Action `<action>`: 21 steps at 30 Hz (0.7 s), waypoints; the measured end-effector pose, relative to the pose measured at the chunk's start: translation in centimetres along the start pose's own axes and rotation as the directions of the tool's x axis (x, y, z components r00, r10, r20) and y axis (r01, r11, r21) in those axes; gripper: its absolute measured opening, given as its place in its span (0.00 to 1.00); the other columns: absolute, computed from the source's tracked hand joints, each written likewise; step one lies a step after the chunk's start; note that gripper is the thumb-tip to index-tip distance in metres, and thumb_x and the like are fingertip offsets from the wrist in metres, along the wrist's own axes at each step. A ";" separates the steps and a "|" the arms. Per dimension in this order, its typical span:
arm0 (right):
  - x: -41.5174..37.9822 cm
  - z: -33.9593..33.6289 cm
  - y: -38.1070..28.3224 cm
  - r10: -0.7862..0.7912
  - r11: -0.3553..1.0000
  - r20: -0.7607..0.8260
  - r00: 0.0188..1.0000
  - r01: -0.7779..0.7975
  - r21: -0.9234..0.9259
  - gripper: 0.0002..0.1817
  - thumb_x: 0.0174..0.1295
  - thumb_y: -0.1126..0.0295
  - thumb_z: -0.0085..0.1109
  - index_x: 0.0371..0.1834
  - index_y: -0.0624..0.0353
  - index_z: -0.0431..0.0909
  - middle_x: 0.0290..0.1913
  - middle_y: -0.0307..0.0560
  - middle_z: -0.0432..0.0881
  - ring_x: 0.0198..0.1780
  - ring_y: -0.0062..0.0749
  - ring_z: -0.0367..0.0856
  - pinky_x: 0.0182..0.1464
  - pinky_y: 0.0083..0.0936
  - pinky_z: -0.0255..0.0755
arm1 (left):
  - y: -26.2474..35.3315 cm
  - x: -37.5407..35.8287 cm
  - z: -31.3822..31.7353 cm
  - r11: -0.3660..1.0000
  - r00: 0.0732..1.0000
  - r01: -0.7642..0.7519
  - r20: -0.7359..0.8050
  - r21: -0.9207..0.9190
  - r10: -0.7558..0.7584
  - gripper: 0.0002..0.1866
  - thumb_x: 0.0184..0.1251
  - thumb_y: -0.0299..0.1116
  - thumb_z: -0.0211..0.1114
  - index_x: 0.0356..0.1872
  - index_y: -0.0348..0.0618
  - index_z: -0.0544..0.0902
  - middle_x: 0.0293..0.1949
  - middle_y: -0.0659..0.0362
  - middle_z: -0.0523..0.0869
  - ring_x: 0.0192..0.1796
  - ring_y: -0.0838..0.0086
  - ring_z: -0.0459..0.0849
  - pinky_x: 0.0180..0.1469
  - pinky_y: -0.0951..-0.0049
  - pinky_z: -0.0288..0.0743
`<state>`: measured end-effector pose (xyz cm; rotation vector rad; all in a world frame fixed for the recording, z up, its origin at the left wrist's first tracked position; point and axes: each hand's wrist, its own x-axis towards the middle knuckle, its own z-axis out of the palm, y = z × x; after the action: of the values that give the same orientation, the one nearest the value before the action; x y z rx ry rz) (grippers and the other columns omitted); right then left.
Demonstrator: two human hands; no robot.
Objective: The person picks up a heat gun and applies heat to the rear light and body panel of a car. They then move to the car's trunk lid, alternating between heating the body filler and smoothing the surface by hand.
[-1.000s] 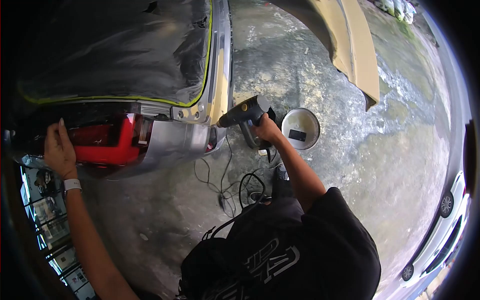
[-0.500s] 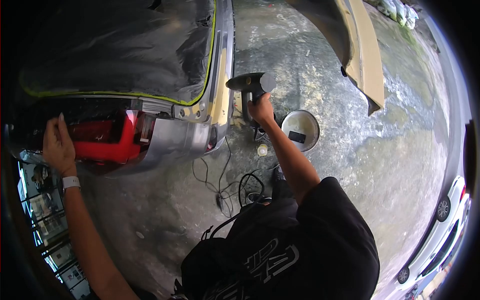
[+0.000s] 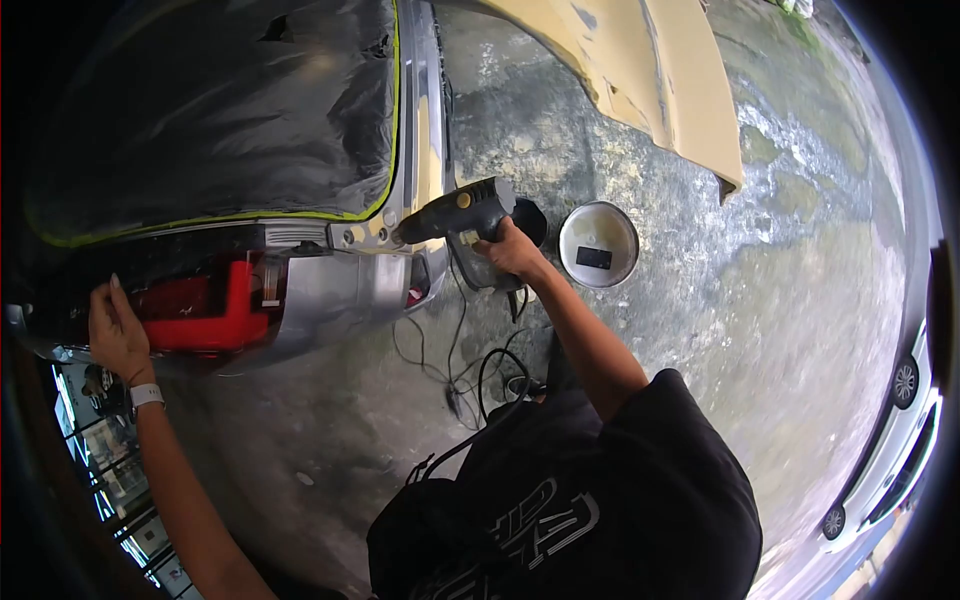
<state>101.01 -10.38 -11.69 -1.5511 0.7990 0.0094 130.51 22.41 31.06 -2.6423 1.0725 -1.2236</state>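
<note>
Stained concrete floor (image 3: 720, 400) lies beneath a silver car's rear corner (image 3: 340, 295). Fingers of the right hand (image 3: 512, 250) wrap a black pistol-shaped power tool (image 3: 450, 215), its nose close to the corner's metal; the left hand (image 3: 118, 328) is at the red tail light (image 3: 210, 325), its grip unclear.

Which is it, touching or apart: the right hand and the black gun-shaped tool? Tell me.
Touching. The head view shows the right hand gripping the black gun-shaped tool, with no gap between them.
</note>
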 end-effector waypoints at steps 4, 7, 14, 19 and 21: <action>-0.5 -0.1 -0.6 -0.002 0.969 0.139 0.990 -0.032 0.244 0.37 0.56 0.60 0.70 0.62 0.73 0.66 0.46 0.57 0.83 0.49 0.39 0.82 0.53 0.32 0.75 | -0.1 -0.1 0.0 0.999 0.999 0.037 0.016 -0.010 -0.037 0.16 0.77 0.48 0.61 0.41 0.46 0.86 0.34 0.56 0.89 0.33 0.67 0.87 0.35 0.67 0.77; 0.2 0.1 0.3 -0.015 0.953 0.164 0.986 -0.035 0.302 0.36 0.56 0.60 0.70 0.61 0.75 0.66 0.46 0.57 0.83 0.50 0.39 0.82 0.53 0.32 0.75 | 0.0 -0.1 0.0 0.999 0.998 0.053 0.027 0.006 -0.053 0.16 0.77 0.48 0.61 0.41 0.46 0.86 0.34 0.56 0.89 0.33 0.67 0.87 0.36 0.67 0.77; 0.6 -0.7 -0.1 0.072 0.994 0.018 0.997 -0.070 -0.082 0.33 0.57 0.62 0.71 0.59 0.73 0.68 0.46 0.51 0.83 0.46 0.32 0.81 0.51 0.28 0.75 | -0.1 -0.1 0.1 0.999 1.000 0.028 0.010 0.017 -0.029 0.17 0.77 0.48 0.61 0.41 0.44 0.85 0.33 0.56 0.88 0.31 0.68 0.85 0.34 0.69 0.77; 0.9 -1.1 -0.1 0.062 0.997 0.035 0.997 -0.061 -0.042 0.35 0.56 0.59 0.72 0.58 0.74 0.68 0.46 0.53 0.83 0.47 0.33 0.81 0.51 0.29 0.75 | 0.0 0.0 -0.1 1.000 1.000 0.004 0.013 -0.002 -0.004 0.16 0.78 0.46 0.60 0.40 0.44 0.85 0.32 0.57 0.88 0.30 0.70 0.84 0.33 0.70 0.76; 1.0 -1.1 0.0 0.037 0.998 0.062 0.997 -0.040 0.041 0.35 0.56 0.60 0.72 0.58 0.73 0.68 0.45 0.51 0.83 0.46 0.33 0.81 0.50 0.29 0.75 | -0.1 0.0 -0.1 1.000 1.000 0.003 0.020 -0.008 -0.003 0.16 0.78 0.46 0.60 0.39 0.44 0.85 0.31 0.57 0.87 0.29 0.70 0.84 0.33 0.70 0.76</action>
<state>101.31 -11.80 -11.95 -1.4887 0.7760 0.0680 130.50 22.51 31.09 -2.6570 1.0736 -1.1927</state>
